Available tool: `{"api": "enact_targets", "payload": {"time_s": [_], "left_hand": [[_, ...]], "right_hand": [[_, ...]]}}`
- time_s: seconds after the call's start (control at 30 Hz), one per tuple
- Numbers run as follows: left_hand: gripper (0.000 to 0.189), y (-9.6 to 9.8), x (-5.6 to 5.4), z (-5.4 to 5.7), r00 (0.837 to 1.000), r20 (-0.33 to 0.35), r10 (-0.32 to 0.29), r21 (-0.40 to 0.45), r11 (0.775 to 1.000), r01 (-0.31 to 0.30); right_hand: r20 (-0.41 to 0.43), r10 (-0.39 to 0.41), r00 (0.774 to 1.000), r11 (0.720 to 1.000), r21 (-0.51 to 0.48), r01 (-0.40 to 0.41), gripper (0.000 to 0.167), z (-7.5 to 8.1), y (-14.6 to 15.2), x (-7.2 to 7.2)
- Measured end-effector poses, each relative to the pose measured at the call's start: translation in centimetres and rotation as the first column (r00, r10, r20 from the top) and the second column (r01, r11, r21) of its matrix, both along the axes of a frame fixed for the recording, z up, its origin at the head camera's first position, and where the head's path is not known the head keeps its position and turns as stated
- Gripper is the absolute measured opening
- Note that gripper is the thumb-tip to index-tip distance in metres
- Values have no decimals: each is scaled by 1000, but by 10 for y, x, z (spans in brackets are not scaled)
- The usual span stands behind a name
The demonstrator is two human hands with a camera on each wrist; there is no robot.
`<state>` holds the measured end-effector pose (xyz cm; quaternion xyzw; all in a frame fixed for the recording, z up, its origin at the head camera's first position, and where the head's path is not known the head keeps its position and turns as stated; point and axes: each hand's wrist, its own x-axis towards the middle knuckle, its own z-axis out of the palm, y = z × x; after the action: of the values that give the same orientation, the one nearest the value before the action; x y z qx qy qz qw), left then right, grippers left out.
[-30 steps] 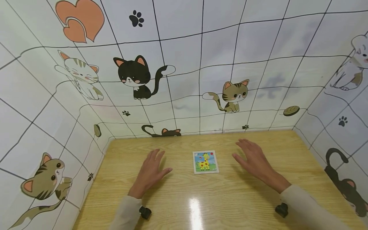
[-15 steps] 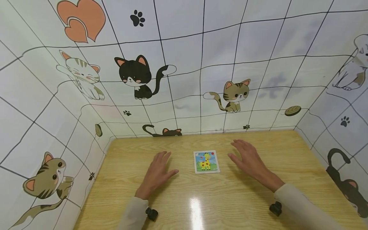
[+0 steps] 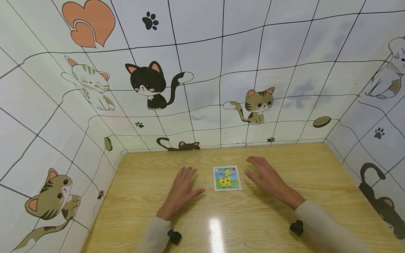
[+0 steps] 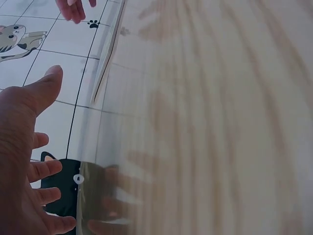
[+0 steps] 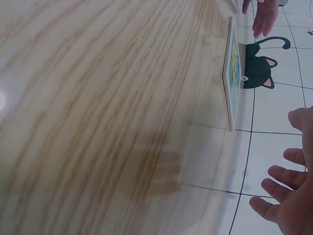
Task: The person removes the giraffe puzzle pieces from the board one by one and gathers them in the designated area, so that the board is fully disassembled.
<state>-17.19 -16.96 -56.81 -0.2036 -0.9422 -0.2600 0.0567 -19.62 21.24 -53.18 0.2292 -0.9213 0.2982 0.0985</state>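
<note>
A small square giraffe picture puzzle (image 3: 227, 178) with a white border lies flat on the wooden table (image 3: 202, 214), near its middle. To its left my left hand (image 3: 181, 191) hovers over the wood, fingers spread and thumb toward the puzzle. My right hand (image 3: 269, 179) is on the other side, a little closer to it, fingers loosely extended. Neither hand touches the puzzle or holds anything. In the right wrist view the puzzle (image 5: 232, 73) appears edge-on as a thin board, with the left hand (image 5: 265, 17) beyond it. The left wrist view shows its thin edge (image 4: 108, 54) too.
White walls (image 3: 205, 70) printed with cats, paw prints and black grid lines enclose the table at the back and both sides. Black wrist cameras (image 3: 174, 236) are worn below both sleeves. A bright light reflection lies on the front part of the table.
Both hands have moved inward toward the puzzle, the left one to the right and the right one to the left. The puzzle stays in its place on the table.
</note>
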Motion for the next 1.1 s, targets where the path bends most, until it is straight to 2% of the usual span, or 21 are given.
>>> {"api": "enact_targets", "payload": {"time_s": [0.33,0.67,0.93,1.1], "left_hand": [[87,19,-1,-2,998,22,-55,79,995,53],[91,31,-7,-9,996,42,-84,98,992,79],[90,42,-12,-14,994,20,-105,55,993,103],[92,47,-15,-18,995,13,-95,-10,995,95]], "right_hand": [[25,46,999,999,5,-46,46,-6,-18,-6],[73,93,993,996,-3,-93,47,-15,-34,-13],[120,132,984,991,-11,-131,46,-18,-43,-16],[150,142,979,990,4,-144,44,-20,-50,-19]]}}
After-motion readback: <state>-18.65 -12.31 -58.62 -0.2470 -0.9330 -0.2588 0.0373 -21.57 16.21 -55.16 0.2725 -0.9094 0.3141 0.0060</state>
